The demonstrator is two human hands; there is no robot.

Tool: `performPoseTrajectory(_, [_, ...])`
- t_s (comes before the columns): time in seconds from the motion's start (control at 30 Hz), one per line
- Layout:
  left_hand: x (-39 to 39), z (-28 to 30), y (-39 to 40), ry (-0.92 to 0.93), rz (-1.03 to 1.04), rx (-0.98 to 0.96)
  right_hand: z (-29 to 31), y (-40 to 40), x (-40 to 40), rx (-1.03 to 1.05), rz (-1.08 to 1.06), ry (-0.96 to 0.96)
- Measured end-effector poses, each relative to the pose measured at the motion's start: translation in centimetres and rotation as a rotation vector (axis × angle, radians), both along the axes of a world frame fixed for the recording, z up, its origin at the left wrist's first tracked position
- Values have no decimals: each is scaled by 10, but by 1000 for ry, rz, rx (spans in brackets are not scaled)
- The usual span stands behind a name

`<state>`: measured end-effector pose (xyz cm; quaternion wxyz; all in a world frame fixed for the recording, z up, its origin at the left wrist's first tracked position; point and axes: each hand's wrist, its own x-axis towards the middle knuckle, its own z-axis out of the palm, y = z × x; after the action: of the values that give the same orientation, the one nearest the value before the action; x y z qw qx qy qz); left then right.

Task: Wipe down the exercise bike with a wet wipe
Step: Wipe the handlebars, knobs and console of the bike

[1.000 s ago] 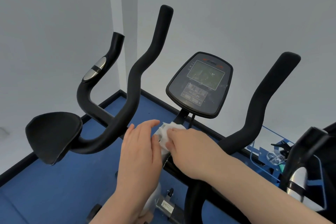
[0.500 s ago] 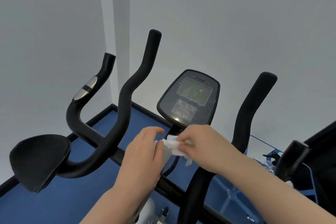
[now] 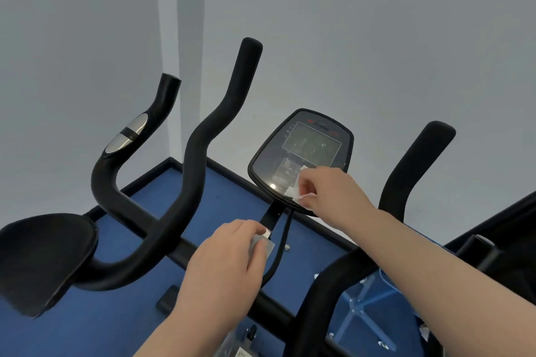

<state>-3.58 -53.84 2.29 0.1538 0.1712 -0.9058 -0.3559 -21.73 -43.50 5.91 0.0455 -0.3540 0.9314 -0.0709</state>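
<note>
Right hand pressing wipe on console — fingers curled

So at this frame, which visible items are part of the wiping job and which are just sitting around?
In use:
- right hand pressing the wet wipe on the console
- left hand holding a small packet, probably the wipe's wrapper
- handlebars

Just there:
- blue floor mat
- blue metal frame, lower right

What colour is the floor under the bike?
Blue. The floor shows best in the head view, between the black handlebars and the console.
</note>
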Motion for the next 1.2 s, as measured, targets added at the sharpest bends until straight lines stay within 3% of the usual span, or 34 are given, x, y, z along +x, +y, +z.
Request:
performPoseTrajectory(0.13, [-1,-1,1,5,3,-8,3,-19,-5,-180,-21,-164])
performPoseTrajectory(0.33, [-2,0,1,-7,0,-20,9,-53,-29,-312,-98,-94])
performPoseTrajectory(0.43, [-2,0,1,-9,0,-16,23,-37,-45,-271,-191,-25])
performPoseTrajectory(0.6, [-3,-2,0,-10,-8,-19,10,-18,-12,-71,-89,-132])
performPoseTrajectory(0.77, [-2,-2,0,-6,-8,-13,-3,-46,-12,-221,-22,-155])
performPoseTrajectory(0.93, [-1,0,1,-6,19,4,12,-48,-50,-317,-173,-40])
performPoseTrajectory(1.0, [-1,-1,1,2,26,1,16,-33,-49,-289,-208,20])
performPoseTrajectory(1.2, [-2,-1,1,-8,18,-17,8,-25,-12,-107,-78,-100])
